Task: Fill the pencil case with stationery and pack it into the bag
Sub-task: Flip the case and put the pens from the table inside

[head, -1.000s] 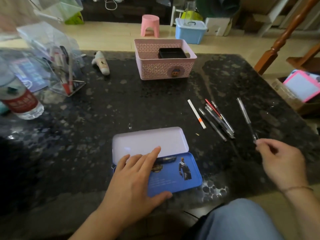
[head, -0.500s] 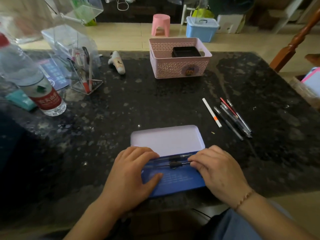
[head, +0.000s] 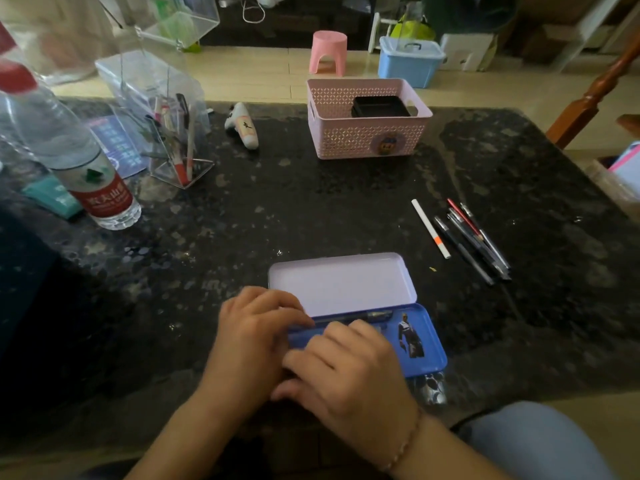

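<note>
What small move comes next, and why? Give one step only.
Probably lift the right hand off the pencil case and reach for the loose pens on the table. A pen already lies in the open blue tray, while several still lie outside to its right.

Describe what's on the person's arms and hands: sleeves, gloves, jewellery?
Both forearms are bare, with no sleeves in view and no gloves. The right hand has a thin beaded bracelet at the wrist. The left hand shows no rings, watch or bracelet.
</note>
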Demonstrator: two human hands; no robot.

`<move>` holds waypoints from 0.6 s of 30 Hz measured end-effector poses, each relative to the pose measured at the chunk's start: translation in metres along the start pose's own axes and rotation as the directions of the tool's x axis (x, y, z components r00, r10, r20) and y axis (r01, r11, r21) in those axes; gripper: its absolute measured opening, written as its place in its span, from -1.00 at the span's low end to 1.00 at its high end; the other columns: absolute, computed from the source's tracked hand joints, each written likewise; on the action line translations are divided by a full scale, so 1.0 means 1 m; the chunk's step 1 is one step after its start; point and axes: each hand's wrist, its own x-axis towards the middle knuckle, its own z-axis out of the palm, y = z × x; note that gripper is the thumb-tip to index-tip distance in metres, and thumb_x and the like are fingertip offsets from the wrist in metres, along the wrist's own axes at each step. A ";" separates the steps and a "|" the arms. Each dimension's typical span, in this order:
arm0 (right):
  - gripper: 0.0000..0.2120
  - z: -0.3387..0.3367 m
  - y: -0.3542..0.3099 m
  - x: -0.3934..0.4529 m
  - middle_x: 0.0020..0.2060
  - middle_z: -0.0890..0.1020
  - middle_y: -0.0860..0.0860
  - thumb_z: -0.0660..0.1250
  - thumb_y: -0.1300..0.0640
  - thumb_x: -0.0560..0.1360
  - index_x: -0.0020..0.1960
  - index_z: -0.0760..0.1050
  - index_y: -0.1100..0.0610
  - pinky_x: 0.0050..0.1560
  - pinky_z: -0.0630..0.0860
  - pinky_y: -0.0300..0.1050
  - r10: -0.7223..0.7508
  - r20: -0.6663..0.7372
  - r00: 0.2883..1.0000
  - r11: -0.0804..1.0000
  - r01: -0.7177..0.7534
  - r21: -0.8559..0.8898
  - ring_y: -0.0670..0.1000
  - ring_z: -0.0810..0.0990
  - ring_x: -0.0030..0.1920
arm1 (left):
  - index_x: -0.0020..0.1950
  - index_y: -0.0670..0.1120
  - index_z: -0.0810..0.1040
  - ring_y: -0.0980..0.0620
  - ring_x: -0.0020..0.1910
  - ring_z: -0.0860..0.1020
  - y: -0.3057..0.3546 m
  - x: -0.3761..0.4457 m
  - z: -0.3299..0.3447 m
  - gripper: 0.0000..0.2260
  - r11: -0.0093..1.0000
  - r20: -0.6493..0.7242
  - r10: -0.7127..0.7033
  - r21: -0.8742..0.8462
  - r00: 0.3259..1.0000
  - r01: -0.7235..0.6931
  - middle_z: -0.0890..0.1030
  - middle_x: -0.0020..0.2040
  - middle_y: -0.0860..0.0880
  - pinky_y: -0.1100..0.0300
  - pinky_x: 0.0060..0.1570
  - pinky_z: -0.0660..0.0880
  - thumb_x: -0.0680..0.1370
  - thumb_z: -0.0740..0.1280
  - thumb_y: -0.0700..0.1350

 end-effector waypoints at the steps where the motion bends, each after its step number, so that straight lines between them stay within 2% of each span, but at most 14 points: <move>1: -0.68 0.009 0.002 -0.001 -0.37 0.56 -0.05 0.25 -0.14 0.55 -0.26 0.53 0.02 -0.33 0.33 -0.13 0.041 -0.010 0.999 0.999 -0.042 -0.025 -0.03 0.46 -0.33 | -0.14 0.10 0.67 0.09 -0.04 0.50 -0.005 0.001 -0.002 -0.70 0.998 -0.062 -0.058 -0.027 0.996 0.056 0.60 -0.07 0.16 0.03 -0.02 0.47 0.37 0.44 -0.32; 3: -0.68 0.025 0.008 -0.003 -0.42 0.52 -0.04 0.30 -0.10 0.52 -0.33 0.48 0.04 -0.38 0.33 -0.10 0.111 -0.027 0.993 0.992 -0.113 -0.055 -0.01 0.42 -0.37 | -0.19 0.02 0.69 0.07 -0.11 0.53 -0.015 0.002 -0.007 -0.67 0.984 -0.169 -0.167 -0.084 0.971 0.155 0.61 -0.12 0.12 0.12 -0.07 0.50 0.35 0.42 -0.44; 5: -0.73 0.031 0.013 -0.006 -0.39 0.55 -0.04 0.33 -0.09 0.48 -0.31 0.50 0.04 -0.34 0.41 -0.09 0.183 0.002 0.983 0.983 -0.183 0.009 -0.02 0.45 -0.33 | -0.17 0.00 0.69 0.08 -0.12 0.55 -0.016 0.002 -0.008 -0.69 0.974 -0.196 -0.217 -0.114 0.956 0.198 0.61 -0.11 0.11 0.14 -0.07 0.52 0.36 0.43 -0.42; 7: -0.80 0.023 0.019 -0.013 -0.29 0.61 -0.07 0.32 -0.07 0.50 -0.20 0.56 0.03 -0.21 0.48 -0.13 0.270 0.016 0.963 0.953 -0.269 0.137 -0.09 0.50 -0.24 | -0.10 0.00 0.68 0.09 -0.06 0.55 -0.010 0.001 -0.004 -0.75 0.984 -0.164 -0.146 -0.125 0.976 0.126 0.60 -0.06 0.10 0.16 -0.02 0.52 0.37 0.46 -0.35; 9: -0.84 0.005 0.035 -0.025 -0.22 0.64 -0.10 0.32 -0.05 0.50 -0.11 0.59 0.02 -0.10 0.49 -0.22 0.355 -0.003 0.935 0.919 -0.348 0.182 -0.15 0.53 -0.17 | -0.01 0.02 0.65 0.16 0.01 0.51 -0.001 -0.001 0.000 -0.78 0.994 -0.063 -0.037 -0.106 0.997 0.030 0.58 0.01 0.13 0.20 0.05 0.48 0.40 0.47 -0.21; 11: -0.87 -0.012 0.060 -0.037 -0.20 0.63 -0.11 0.37 -0.02 0.45 -0.08 0.60 0.01 -0.12 0.51 -0.22 0.410 0.007 0.912 0.910 -0.409 0.066 -0.13 0.53 -0.16 | 0.06 0.08 0.62 0.21 0.05 0.47 0.004 -0.002 0.001 -0.78 0.996 0.029 0.008 -0.084 1.000 -0.005 0.56 0.04 0.18 0.22 0.10 0.42 0.42 0.44 -0.09; 14: -0.83 -0.019 0.082 -0.044 -0.20 0.60 -0.16 0.47 -0.04 0.36 -0.09 0.58 -0.05 -0.19 0.49 -0.18 0.477 0.146 0.867 0.878 -0.462 -0.127 -0.10 0.49 -0.16 | 0.11 0.14 0.58 0.23 0.09 0.45 0.007 -0.002 0.001 -0.73 0.995 0.109 -0.030 -0.094 0.994 0.041 0.54 0.07 0.22 0.20 0.19 0.38 0.43 0.42 -0.03; 18: -0.88 -0.007 0.070 -0.034 -0.27 0.58 -0.18 0.45 -0.08 0.37 -0.16 0.56 -0.09 -0.22 0.41 -0.18 0.448 0.171 0.878 0.894 -0.433 -0.117 -0.11 0.49 -0.21 | 0.14 0.20 0.54 0.27 0.11 0.43 0.008 -0.001 0.004 -0.73 0.996 0.152 -0.006 -0.089 0.988 0.020 0.51 0.09 0.28 0.18 0.22 0.36 0.44 0.32 0.14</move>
